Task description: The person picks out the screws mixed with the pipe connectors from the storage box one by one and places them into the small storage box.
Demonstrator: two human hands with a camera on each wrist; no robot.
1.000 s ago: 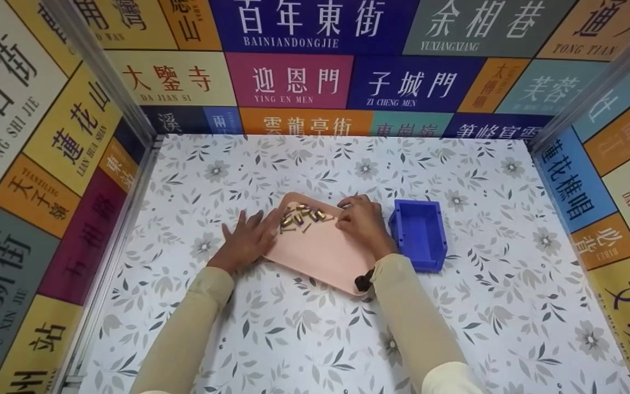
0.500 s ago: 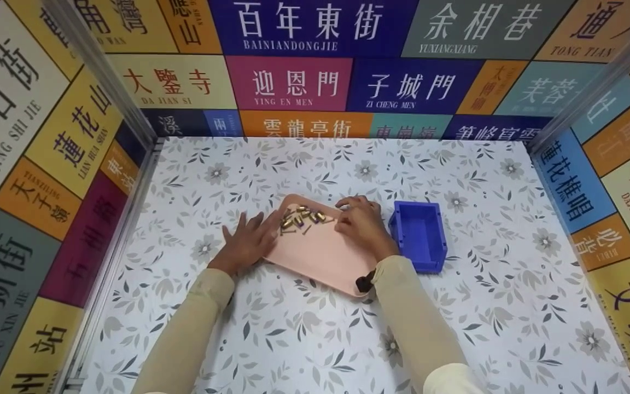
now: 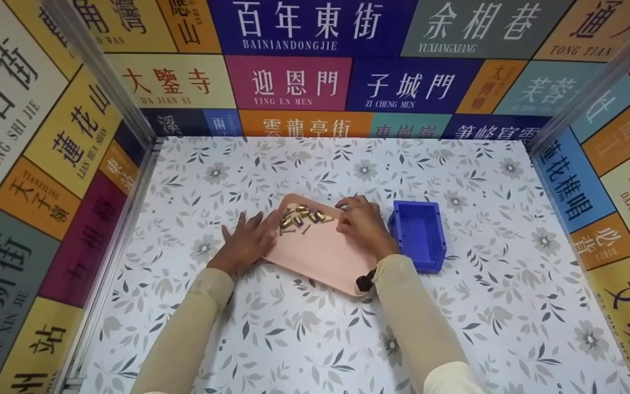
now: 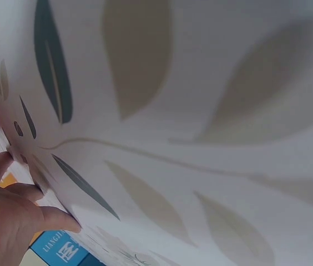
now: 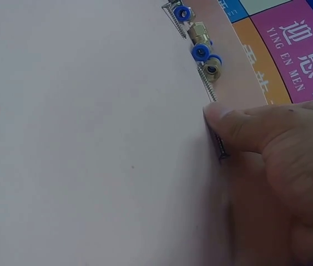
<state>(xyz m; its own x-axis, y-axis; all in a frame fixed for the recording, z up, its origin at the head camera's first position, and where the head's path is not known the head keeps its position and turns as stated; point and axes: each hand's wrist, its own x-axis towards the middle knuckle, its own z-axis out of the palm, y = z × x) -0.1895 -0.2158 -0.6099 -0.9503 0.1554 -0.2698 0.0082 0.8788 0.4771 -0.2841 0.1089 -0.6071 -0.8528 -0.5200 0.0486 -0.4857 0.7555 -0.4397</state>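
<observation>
A pink tray (image 3: 320,251) lies slanted on the table. On its far left part is a pile of brass fittings (image 3: 295,220) with blue rings, mixed with screws (image 5: 207,83). My left hand (image 3: 250,241) rests at the tray's left edge with fingers spread. In the left wrist view, that hand's fingers (image 4: 56,219) reach along the patterned surface. At the tray's far right side my right hand (image 3: 361,221) has its fingers curled down. The right wrist view shows its thumb pinching a screw (image 5: 221,148), whose head sticks out below the thumb.
A blue plastic bin (image 3: 421,238) stands just right of the tray, close to my right hand. Floral paper (image 3: 271,334) covers the table. Walls with coloured sign panels (image 3: 287,82) enclose the back and both sides.
Both hands, the tray and the bin hold nearly the same places. My right fingers shift only slightly at the tray's far right side.
</observation>
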